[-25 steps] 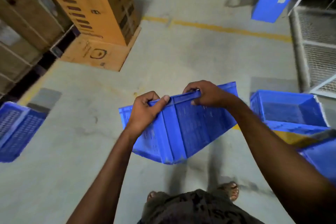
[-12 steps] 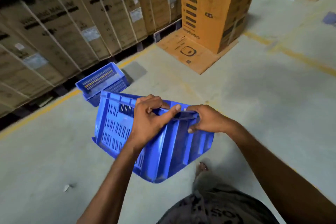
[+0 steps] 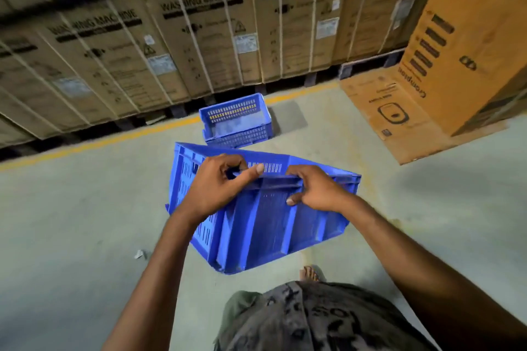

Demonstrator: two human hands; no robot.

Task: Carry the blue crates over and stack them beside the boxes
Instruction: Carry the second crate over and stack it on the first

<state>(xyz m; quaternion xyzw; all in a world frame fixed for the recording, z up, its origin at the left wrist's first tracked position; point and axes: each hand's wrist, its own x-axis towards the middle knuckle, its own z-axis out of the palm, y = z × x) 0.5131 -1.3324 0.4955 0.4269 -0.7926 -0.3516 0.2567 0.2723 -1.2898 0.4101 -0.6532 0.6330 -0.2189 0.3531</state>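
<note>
I hold a blue slotted crate (image 3: 265, 225) in front of me, above the floor and tilted so its near wall faces down toward me. My left hand (image 3: 219, 185) grips its near rim on the left, thumb along the top edge. My right hand (image 3: 316, 188) grips the same rim on the right. Another blue crate (image 3: 236, 122) rests on the floor straight ahead, seemingly nested on a second one, just in front of the row of washing machine boxes (image 3: 199, 31).
A tall orange carton (image 3: 462, 45) stands at the right on a flattened cardboard sheet (image 3: 382, 111). A yellow floor line (image 3: 85, 145) runs along the pallets under the boxes. A small paper scrap (image 3: 139, 254) lies on the concrete at my left.
The view has swung left, away from the crates on the right, toward the washing machine boxes. The floor crate and the boxes are now closer and centred. My grip on the carried crate is unchanged.
</note>
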